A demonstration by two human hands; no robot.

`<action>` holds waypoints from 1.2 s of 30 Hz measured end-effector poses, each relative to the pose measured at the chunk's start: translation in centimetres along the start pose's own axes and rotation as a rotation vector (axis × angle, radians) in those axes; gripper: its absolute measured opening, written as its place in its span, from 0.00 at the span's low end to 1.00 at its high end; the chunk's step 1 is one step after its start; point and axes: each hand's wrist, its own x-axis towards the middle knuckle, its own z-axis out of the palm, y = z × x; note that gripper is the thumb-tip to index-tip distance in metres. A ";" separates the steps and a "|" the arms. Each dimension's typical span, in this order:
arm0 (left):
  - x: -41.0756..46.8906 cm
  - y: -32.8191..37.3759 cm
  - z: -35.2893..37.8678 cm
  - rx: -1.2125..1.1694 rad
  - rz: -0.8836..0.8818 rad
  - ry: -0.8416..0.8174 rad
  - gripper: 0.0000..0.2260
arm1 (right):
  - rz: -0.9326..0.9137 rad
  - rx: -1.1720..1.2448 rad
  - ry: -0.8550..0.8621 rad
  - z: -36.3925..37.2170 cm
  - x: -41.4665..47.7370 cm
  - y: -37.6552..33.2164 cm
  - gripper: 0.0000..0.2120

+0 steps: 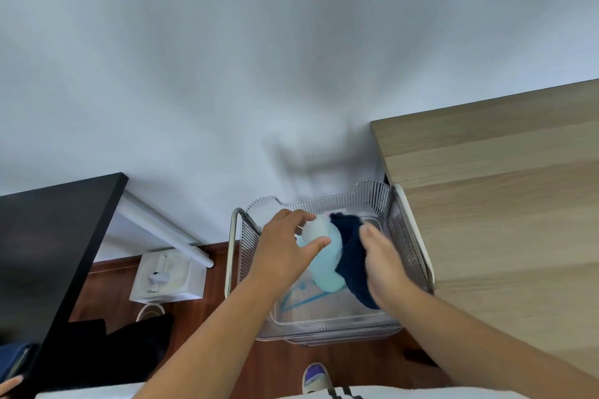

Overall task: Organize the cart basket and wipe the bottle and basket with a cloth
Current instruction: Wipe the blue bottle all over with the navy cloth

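A pale blue translucent plastic bottle (324, 257) is held over a clear ribbed plastic basket (372, 194), its top gripped by the curled left hand (285, 243). A dark navy cloth (351, 256), clutched in the right hand (384, 264), is pressed against its side.

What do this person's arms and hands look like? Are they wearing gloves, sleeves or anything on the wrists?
Both are bare. The left hand and right hand have no gloves, and no ring, watch or band shows. The left forearm and right forearm are uncovered as far as the picture reaches, so no sleeve is in view.
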 end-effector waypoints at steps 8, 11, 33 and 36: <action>-0.3 0.0 0.3 0.015 0.036 0.022 0.23 | -0.361 -0.503 -0.205 1.0 0.6 1.8 0.17; 0.3 -0.1 0.0 0.038 0.044 0.004 0.24 | -0.262 -0.414 -0.289 1.7 1.9 0.1 0.18; 0.3 -0.4 -0.3 0.027 0.084 -0.048 0.22 | -0.177 -0.286 -0.158 2.2 2.6 1.2 0.14; 0.2 -0.5 -0.3 0.027 0.080 -0.075 0.22 | -0.024 -0.300 0.051 2.3 4.2 0.6 0.14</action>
